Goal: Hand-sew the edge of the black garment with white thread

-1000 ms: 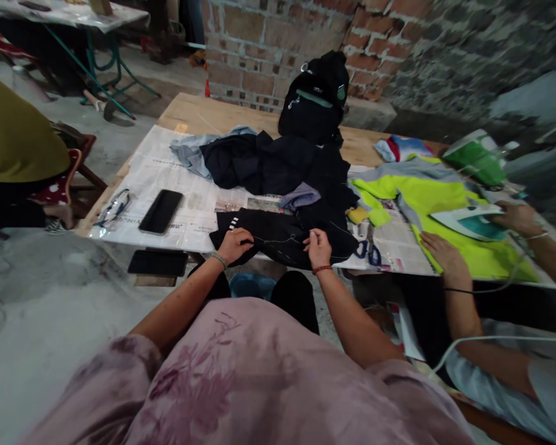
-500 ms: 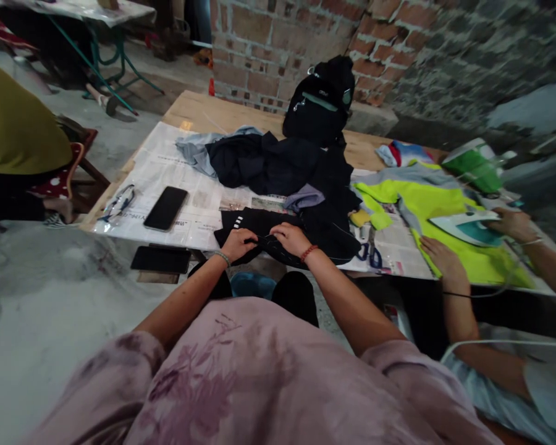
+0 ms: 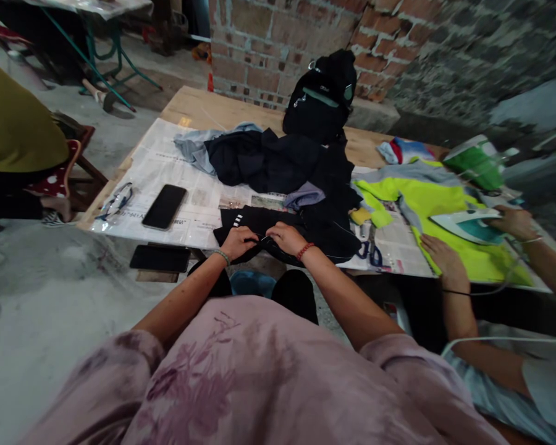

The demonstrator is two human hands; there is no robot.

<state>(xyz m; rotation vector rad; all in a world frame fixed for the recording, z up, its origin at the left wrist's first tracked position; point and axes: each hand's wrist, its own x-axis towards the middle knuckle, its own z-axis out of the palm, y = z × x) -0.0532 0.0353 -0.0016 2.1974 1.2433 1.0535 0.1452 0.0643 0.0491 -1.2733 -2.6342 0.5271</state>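
A black garment (image 3: 319, 241) with small white stripes on its left part lies along the table's front edge, some of it hanging over. My left hand (image 3: 238, 242) is closed on its near edge, pinching the cloth between thumb and fingers. Close beside it, my right hand (image 3: 287, 239) is closed too, its fingertips around a thin, shiny sliver that looks like a needle (image 3: 265, 238). The fingertips of both hands are only a short way apart over the black cloth. Scissors (image 3: 370, 250) with dark blue handles rest just right of the garment.
A phone (image 3: 165, 206) and glasses (image 3: 115, 201) lie on the newspaper-covered table (image 3: 194, 216). Dark clothes (image 3: 264, 161) and a black backpack (image 3: 322, 99) stand behind. At right, another person's hands work an iron (image 3: 467, 226) over a neon-yellow garment (image 3: 426, 198).
My right hand has shifted slightly left, nearer my left hand, and the shiny sliver at its fingertips shows more plainly. Both hands stay on the black garment.
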